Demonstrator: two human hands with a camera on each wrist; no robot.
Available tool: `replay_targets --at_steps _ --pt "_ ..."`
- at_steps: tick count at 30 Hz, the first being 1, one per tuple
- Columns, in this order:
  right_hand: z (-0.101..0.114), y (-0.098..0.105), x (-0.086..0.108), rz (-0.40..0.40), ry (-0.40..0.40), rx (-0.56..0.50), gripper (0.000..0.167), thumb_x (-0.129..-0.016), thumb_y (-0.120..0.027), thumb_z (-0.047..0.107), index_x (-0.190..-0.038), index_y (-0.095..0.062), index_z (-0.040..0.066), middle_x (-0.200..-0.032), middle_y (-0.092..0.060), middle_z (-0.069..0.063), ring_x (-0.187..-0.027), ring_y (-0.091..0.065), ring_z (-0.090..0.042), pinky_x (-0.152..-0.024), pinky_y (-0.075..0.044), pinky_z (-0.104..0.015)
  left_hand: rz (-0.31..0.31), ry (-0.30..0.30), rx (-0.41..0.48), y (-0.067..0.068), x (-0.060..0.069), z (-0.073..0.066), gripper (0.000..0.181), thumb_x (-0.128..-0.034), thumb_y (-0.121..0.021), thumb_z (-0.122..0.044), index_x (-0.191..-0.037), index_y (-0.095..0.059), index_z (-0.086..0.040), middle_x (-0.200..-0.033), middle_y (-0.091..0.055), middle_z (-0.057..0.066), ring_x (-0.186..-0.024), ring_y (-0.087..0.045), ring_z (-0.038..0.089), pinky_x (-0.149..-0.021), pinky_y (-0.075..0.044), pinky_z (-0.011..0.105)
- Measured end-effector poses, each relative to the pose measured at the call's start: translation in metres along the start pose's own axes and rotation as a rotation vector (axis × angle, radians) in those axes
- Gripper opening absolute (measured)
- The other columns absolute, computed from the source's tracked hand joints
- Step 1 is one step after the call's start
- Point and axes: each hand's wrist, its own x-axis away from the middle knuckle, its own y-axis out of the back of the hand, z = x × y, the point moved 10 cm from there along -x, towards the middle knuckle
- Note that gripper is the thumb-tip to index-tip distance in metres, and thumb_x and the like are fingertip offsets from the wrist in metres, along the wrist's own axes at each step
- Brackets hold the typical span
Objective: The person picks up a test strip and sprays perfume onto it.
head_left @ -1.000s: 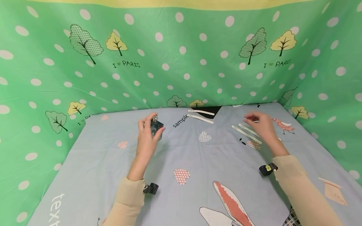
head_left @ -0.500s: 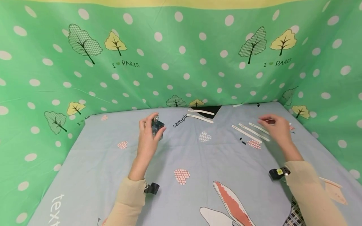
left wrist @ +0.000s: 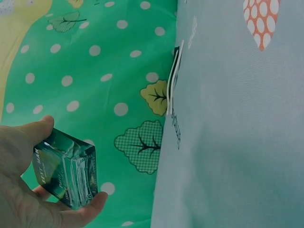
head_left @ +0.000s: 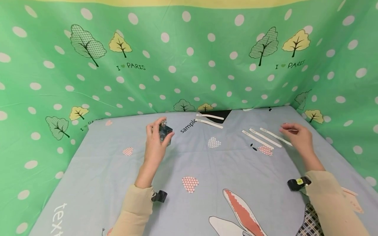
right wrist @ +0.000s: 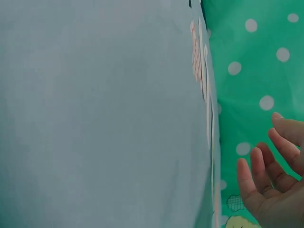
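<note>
A dark glass bottle [head_left: 166, 134] with a clear neck is gripped in the left hand [head_left: 155, 141], held above the cloth at the left. In the left wrist view the bottle [left wrist: 66, 168] sits between thumb and fingers of the left hand [left wrist: 28, 190]. The right hand [head_left: 299, 137] hovers beside the rightmost of three white strips [head_left: 276, 136]. Nothing shows between the fingers of the right hand [right wrist: 275, 175] in the right wrist view, where they are loosely bent and apart.
Two more white strips [head_left: 209, 123] lie near the back edge, partly over a black printed patch. A grey-blue patterned cloth [head_left: 165, 216] covers the table. Green dotted fabric [head_left: 177, 39] hangs behind and at both sides.
The right hand has moved to the right, away from the strips. A third strip now lies in full view beside the other two. The left hand and bottle have barely shifted.
</note>
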Motion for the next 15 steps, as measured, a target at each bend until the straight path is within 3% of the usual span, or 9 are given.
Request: replay_targets --at_steps 4,11,15 --pt "-0.016 0.002 -0.001 0.015 -0.055 -0.037 0.047 -0.094 -0.068 0.038 -0.123 -0.064 0.002 -0.094 -0.050 0.039 -0.076 -0.050 0.021 -0.064 -0.046 -0.004 0.003 0.001 0.006 0.000 0.000 0.000 0.057 -0.0972 -0.064 -0.032 -0.147 -0.037 -0.033 -0.139 -0.035 0.020 -0.113 -0.058 0.044 -0.085 -0.058 0.055" --pt "-0.044 0.003 0.001 0.079 -0.204 -0.111 0.026 -0.093 -0.069 0.044 -0.108 -0.064 0.024 -0.091 -0.046 0.032 -0.073 -0.053 0.018 -0.065 -0.050 -0.005 0.002 0.001 0.022 0.000 0.000 0.001 0.057 -0.0970 -0.064 -0.032 -0.147 -0.037 -0.034 -0.139 -0.035 0.019 -0.116 -0.057 0.046 -0.086 -0.058 0.054" --pt "-0.055 0.003 0.009 0.130 -0.244 -0.107 0.022 -0.092 -0.068 0.045 -0.107 -0.066 0.029 -0.088 -0.046 0.037 -0.073 -0.051 0.019 -0.065 -0.048 -0.006 0.016 0.005 0.009 0.000 0.001 0.003 0.059 -0.0968 -0.064 -0.032 -0.148 -0.036 -0.034 -0.139 -0.035 0.019 -0.115 -0.057 0.047 -0.085 -0.059 0.055"
